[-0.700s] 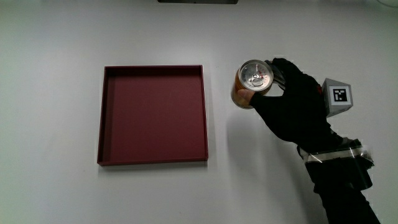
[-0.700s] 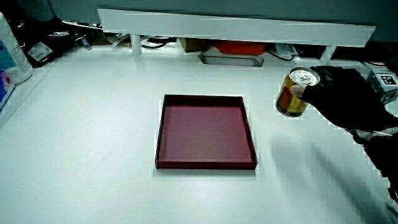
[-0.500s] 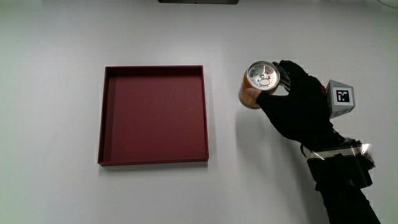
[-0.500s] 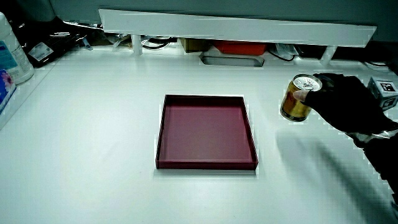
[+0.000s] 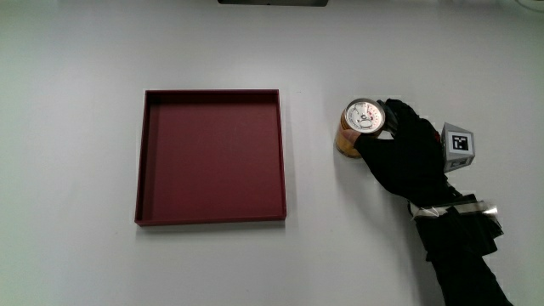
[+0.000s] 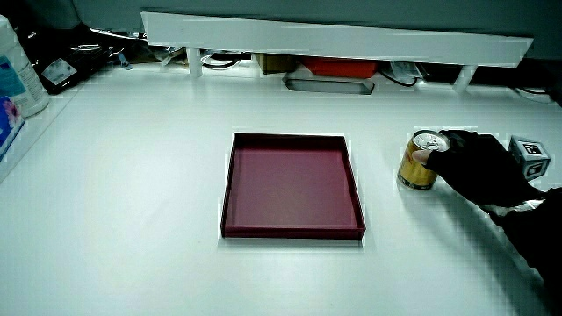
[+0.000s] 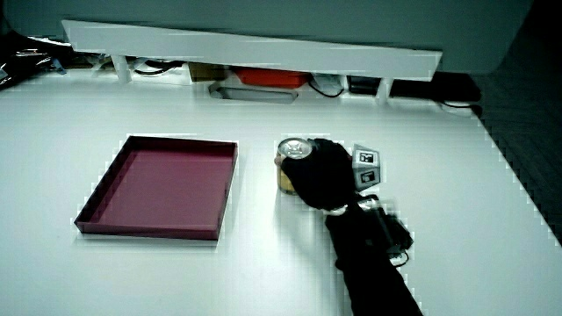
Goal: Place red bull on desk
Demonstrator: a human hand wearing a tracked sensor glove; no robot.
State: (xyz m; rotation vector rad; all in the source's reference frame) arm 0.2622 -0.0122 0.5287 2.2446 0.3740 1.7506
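- The red tray serves as the landmark: a shallow, square, dark red tray lying flat on the white tabletop, with nothing inside it.
- The Red Bull can stands upright on the tabletop beside the tray, apart from the tray's rim, roughly level with the part of the tray farther from the person.
- Its silver lid with the pull tab faces up in the main view; its gold-coloured side shows in both side views.
- In a side view the can's base appears to rest on the tabletop, with a thin shadow at its foot.
- The hands: the one gloved hand is at the can, on the side away from the tray, with the can between it and the tray.
- Its fingers curl around the can's upper wall and rim, gripping it; the thumb presses the can's side nearer the person.
- The small patterned cube sits on the back of the hand, away from the tray.
- The forearm runs from the hand toward the person, well clear of the tray.
- In both side views a low white partition stands farther from the person than the tray, with cables and small items under it too unclear to name.
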